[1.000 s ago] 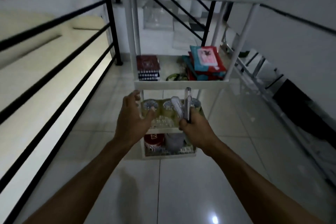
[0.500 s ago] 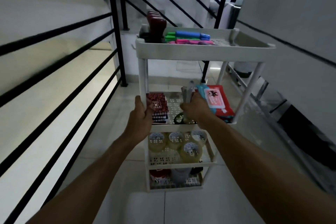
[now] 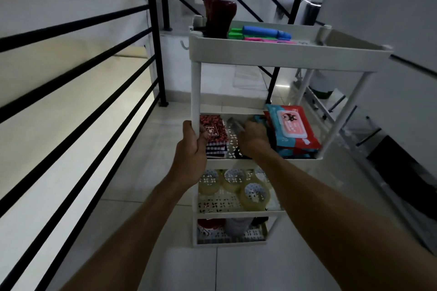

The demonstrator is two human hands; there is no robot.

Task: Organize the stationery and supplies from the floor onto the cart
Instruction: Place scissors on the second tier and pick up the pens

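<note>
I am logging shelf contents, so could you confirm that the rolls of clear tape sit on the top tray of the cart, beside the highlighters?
Not quite. The head view shows the rolls of clear tape on the third shelf down, below the notebooks and wipes packs. The top tray of the cart does hold the highlighters.

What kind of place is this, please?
Probably a stair landing inside a home. Black stair railings run beside a white tiled floor, and a white cart of supplies stands by a white wall.
</note>
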